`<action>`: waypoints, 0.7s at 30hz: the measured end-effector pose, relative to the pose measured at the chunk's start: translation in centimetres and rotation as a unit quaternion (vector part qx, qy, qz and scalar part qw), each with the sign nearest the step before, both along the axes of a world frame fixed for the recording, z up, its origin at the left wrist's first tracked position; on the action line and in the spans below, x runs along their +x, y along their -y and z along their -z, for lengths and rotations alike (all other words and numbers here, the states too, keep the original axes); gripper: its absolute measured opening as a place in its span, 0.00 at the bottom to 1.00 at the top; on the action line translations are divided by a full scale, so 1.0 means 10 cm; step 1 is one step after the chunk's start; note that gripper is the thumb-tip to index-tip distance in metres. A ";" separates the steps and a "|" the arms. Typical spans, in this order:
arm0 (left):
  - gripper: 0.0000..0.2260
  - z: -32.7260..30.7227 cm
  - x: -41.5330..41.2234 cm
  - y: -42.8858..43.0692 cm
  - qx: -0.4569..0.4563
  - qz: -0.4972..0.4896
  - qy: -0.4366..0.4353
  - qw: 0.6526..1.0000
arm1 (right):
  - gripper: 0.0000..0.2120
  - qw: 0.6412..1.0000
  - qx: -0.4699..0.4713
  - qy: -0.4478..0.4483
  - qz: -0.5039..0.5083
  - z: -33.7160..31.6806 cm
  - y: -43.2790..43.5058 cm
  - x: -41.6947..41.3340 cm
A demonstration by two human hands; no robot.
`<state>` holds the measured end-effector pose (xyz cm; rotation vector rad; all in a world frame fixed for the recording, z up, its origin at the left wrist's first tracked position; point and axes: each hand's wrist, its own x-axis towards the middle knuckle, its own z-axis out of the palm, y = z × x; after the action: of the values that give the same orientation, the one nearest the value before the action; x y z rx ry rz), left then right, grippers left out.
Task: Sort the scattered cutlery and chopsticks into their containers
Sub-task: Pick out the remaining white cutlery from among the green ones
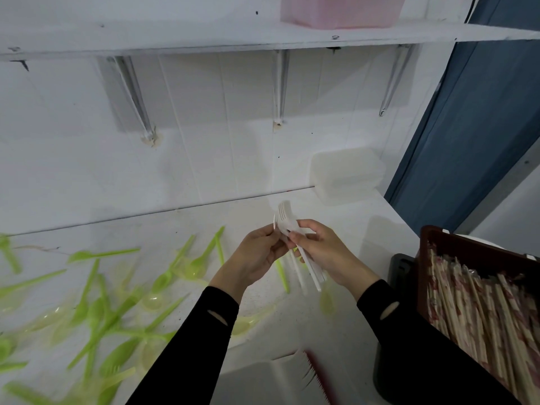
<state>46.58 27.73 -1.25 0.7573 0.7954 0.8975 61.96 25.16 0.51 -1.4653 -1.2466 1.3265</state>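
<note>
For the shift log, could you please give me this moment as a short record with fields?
held item: bundle of white plastic forks, tines up
left hand: grip on the forks near the heads
right hand: grip on the fork handles
scattered: green spoons across the white counter, left side
sorted: wrapped chopsticks in the dark red crate, right
shelf: pink container

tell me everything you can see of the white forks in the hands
The white forks look like thin, matte plastic, several stacked into one bundle. Tines point up and away from the person, long straight handles slanting down toward them. The left hand pinches the bundle near the necks, and the right hand wraps the handles. The bundle is held in the air above the white counter, touching nothing else. The exact count is unclear.
</note>
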 end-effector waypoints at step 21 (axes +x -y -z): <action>0.13 -0.02 -0.05 -0.03 -0.029 -0.113 0.027 0.993 | 0.14 0.999 0.030 -0.015 0.031 -0.01 0.01 0.01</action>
<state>46.08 28.08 -1.04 0.5982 0.8666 1.0881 62.05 25.02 0.63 -1.4259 -1.2030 1.2537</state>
